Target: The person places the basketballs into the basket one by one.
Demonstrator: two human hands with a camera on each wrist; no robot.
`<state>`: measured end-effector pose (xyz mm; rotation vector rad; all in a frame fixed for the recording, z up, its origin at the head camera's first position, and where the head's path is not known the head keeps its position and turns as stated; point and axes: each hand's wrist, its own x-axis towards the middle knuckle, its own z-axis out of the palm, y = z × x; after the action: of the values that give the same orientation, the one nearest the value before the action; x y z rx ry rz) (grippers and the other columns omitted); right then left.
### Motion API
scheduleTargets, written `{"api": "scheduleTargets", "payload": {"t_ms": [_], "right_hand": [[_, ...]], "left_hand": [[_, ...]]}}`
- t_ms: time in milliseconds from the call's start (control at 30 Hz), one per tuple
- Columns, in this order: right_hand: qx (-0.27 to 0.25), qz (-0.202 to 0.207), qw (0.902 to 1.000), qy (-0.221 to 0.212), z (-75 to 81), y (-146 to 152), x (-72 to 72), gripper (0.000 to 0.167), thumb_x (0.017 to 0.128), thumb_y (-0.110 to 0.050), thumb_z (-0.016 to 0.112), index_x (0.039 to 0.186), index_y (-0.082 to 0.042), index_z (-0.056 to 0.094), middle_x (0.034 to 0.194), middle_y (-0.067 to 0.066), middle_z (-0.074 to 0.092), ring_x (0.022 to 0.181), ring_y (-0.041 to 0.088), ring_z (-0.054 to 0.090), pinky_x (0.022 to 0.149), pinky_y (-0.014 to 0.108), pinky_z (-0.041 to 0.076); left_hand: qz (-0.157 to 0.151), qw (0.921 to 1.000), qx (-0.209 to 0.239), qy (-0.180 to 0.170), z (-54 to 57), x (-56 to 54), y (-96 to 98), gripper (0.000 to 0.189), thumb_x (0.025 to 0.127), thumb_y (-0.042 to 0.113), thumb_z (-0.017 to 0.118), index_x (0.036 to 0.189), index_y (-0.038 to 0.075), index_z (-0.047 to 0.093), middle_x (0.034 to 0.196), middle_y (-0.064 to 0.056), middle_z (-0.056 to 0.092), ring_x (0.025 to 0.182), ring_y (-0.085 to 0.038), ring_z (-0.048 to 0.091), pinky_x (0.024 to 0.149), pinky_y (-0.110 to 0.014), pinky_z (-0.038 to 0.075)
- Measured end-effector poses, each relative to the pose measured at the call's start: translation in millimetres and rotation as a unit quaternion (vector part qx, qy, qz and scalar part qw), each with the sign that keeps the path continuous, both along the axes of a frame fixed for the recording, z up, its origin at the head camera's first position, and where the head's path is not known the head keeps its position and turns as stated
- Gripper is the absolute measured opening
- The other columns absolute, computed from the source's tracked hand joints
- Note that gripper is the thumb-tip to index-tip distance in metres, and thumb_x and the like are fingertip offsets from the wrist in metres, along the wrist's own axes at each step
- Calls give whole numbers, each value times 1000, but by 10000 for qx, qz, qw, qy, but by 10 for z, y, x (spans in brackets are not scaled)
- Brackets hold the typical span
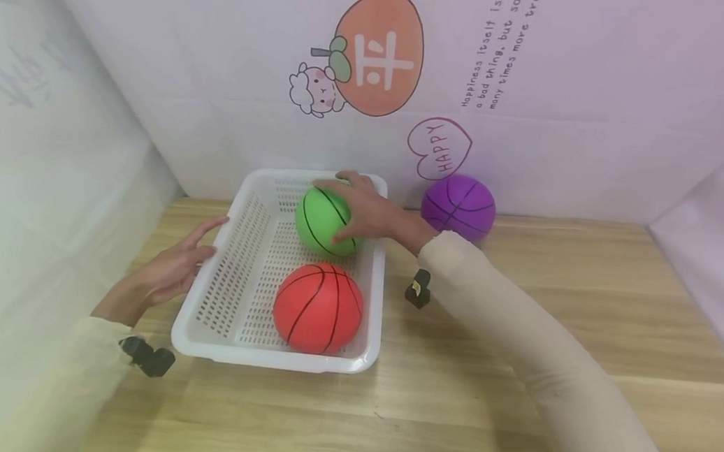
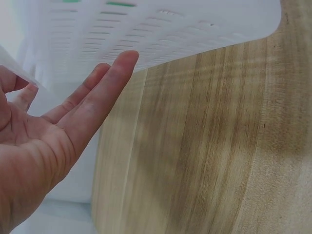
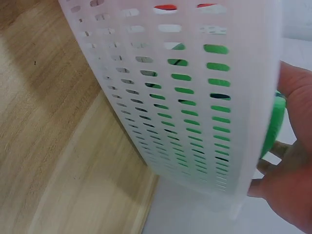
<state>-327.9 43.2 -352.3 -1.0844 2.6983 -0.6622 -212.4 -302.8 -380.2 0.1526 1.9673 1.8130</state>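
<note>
A white slotted plastic basket (image 1: 273, 358) holds a green ball (image 1: 321, 223) at its far end and a red ball (image 1: 318, 308) at its near end, both marked with black basketball lines. My right hand (image 1: 363, 208) reaches over the right rim and grips the green ball from above, thumb and fingers spread round it. On the other side, my left hand (image 1: 172, 269) holds the basket's left rim. The left wrist view shows two of its fingers (image 2: 100, 100) stretched along the outer wall. In the right wrist view, the green ball (image 3: 274, 124) shows above the rim.
A purple ball (image 1: 459, 206) stands on the wooden table (image 1: 437, 406) at the back, right of the basket and beside my right forearm. A white printed cloth (image 1: 235, 49) rises behind the table, with more cloth at both sides.
</note>
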Motion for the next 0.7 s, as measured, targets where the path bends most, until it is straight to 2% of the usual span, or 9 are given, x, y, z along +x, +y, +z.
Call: {"api": "scheduleTargets", "payload": {"t_ms": [300, 500, 700], "right_hand": [[-284, -280, 9991, 155, 118, 183, 52, 92, 81, -39, 83, 157, -25, 33, 160, 18, 17, 145, 39, 15, 110, 62, 27], [-440, -338, 9982, 235, 213, 381, 77, 88, 84, -37, 80, 157, -22, 34, 160, 22, 18, 145, 42, 15, 111, 65, 24], [-482, -448, 9974, 281, 243, 579, 130, 86, 85, -38, 79, 157, -22, 35, 160, 21, 18, 147, 36, 14, 111, 65, 23]], "left_hand": [[-12, 9998, -175, 135, -10, -23, 0, 62, 109, 14, 35, 161, 29, 4, 137, -28, 44, 105, -32, 66, 82, -57, 55], [15, 9998, -185, 65, 7, -27, -9, 61, 109, 14, 34, 161, 29, 5, 137, -26, 44, 105, -31, 66, 83, -55, 55], [-1, 9999, -156, 12, 5, -20, -3, 63, 109, 14, 35, 161, 29, 4, 138, -26, 42, 106, -31, 66, 84, -53, 55]]}}
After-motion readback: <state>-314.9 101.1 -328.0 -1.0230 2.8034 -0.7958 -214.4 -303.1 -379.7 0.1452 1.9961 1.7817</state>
